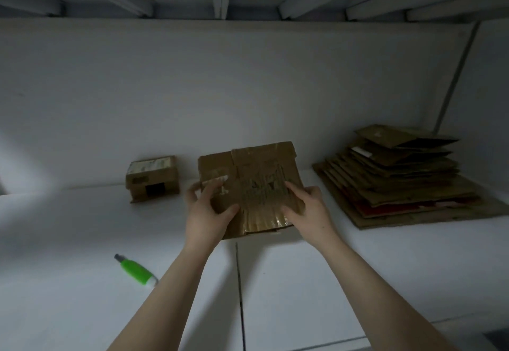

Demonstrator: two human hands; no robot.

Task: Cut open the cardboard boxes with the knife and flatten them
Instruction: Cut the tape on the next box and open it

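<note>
The cardboard box [249,185] is gripped at both sides by the left hand [205,210] and the right hand [308,207]; it is judged light, stiff, easily dented

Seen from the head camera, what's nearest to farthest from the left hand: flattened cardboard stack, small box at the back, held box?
1. The held box, gripped by the left hand.
2. The small box, left, farther back.
3. The flattened cardboard stack, far right.
</note>
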